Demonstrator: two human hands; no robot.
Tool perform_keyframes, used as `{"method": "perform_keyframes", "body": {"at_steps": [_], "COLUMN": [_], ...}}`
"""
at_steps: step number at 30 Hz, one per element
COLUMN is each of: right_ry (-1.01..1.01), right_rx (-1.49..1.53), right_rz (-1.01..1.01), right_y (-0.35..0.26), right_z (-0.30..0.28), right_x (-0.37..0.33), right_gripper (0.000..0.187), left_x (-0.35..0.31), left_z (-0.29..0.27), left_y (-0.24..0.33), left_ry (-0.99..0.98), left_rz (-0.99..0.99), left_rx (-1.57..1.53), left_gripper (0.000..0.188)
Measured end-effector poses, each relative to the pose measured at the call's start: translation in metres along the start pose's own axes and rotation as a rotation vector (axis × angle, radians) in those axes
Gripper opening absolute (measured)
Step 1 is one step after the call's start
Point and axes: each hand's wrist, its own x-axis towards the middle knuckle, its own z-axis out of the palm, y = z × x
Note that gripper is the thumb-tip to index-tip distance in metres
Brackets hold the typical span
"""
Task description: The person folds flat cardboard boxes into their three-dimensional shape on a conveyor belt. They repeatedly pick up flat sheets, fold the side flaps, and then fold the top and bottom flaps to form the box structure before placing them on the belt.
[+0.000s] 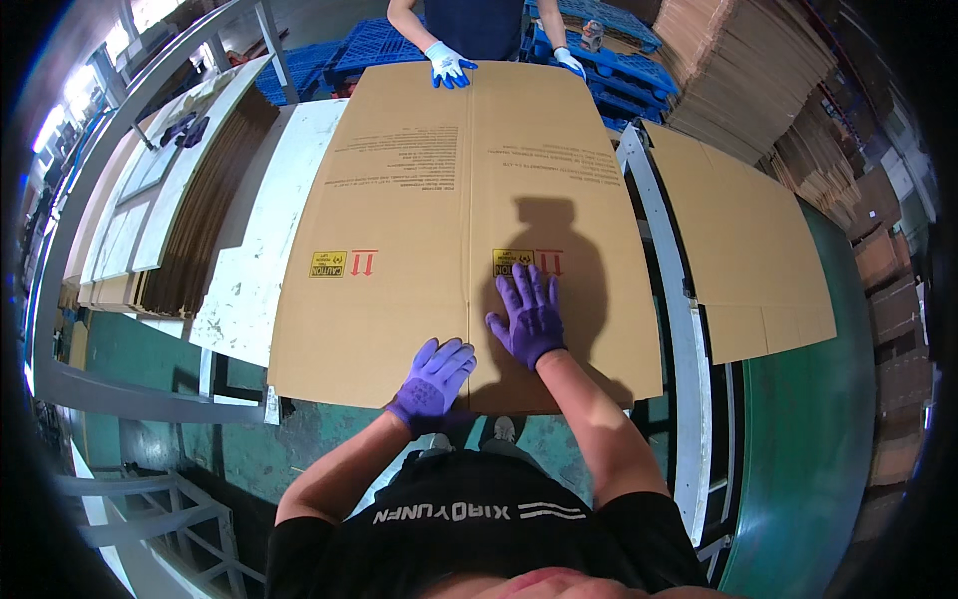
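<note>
A large flat brown cardboard sheet [389,220] lies before me, printed with text, yellow labels and red arrows, and creased down the middle. My left hand [435,380], in a purple glove, rests on its near edge just left of the crease, fingers stretched out and close together. Right of the crease, my right hand [528,317], gloved in purple too, presses flat with spread fingers beside a yellow label. Neither hand holds anything that I can see. Across the sheet, a co-worker's gloved hand [449,66] touches the far edge, and their other hand [570,63] is at the far right corner.
Stacked cardboard [205,200] stands at the left by a white tabletop [261,235]. A metal rail [689,369] runs along the right, with another cardboard sheet [748,250] beyond it. Blue pallets [624,85] and tall cardboard piles [733,75] are at the back. My shadow falls across the sheet.
</note>
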Motion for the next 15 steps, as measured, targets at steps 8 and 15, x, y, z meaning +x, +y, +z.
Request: {"method": "perform_keyframes", "body": {"at_steps": [8, 15], "right_ry": [0.007, 0.22], "right_rx": [0.138, 0.985], "right_rz": [-0.01, 0.172], "right_y": [0.01, 0.104], "right_z": [-0.008, -0.107], "right_x": [-0.002, -0.059], "right_gripper": [0.061, 0.042], "left_x": [0.01, 0.009], "left_z": [-0.01, -0.014], "left_y": [0.011, 0.015], "left_ry": [0.004, -0.069], "left_rz": [-0.027, -0.102], "left_rx": [-0.054, 0.018], "left_gripper": [0.078, 0.076]}}
